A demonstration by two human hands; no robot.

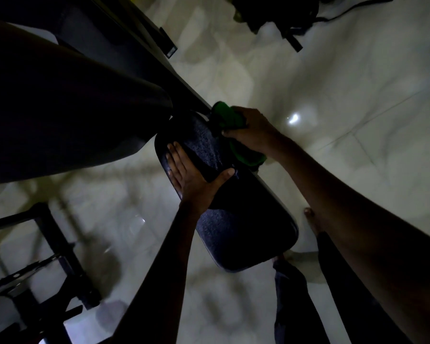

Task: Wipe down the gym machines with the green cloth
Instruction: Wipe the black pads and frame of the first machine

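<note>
Near the centre of the frame, slightly toward one o'clock, the green cloth (236, 131) is bunched in the right hand (252, 131), whose fingers are curled tight around it. Part of the cloth sticks out above the knuckles at eleven o'clock of the hand, and another fold hangs below the wrist at five o'clock. The cloth is pressed against the upper right edge of a dark padded seat (233, 219), a long oval cushion with a grainy black surface that runs from the centre down toward five o'clock.

The left hand (191, 177) lies flat on the same pad at about eight o'clock from the cloth, fingers spread together along the pad's left edge and the thumb stretched out across the surface toward the cloth. It holds nothing. Both forearms are bare and reach in from the bottom of the frame.

At ten o'clock a larger dark pad (60, 115) looms over the seat's upper end; the light is too dim to see how the two join. A pale metal frame bar (159, 45) runs diagonally from twelve o'clock down behind the cloth. Black steel framing (57, 244) stands at seven o'clock on a glossy pale tiled floor (333, 95). A dark bag with straps (278, 13) lies on the floor at one o'clock.
</note>
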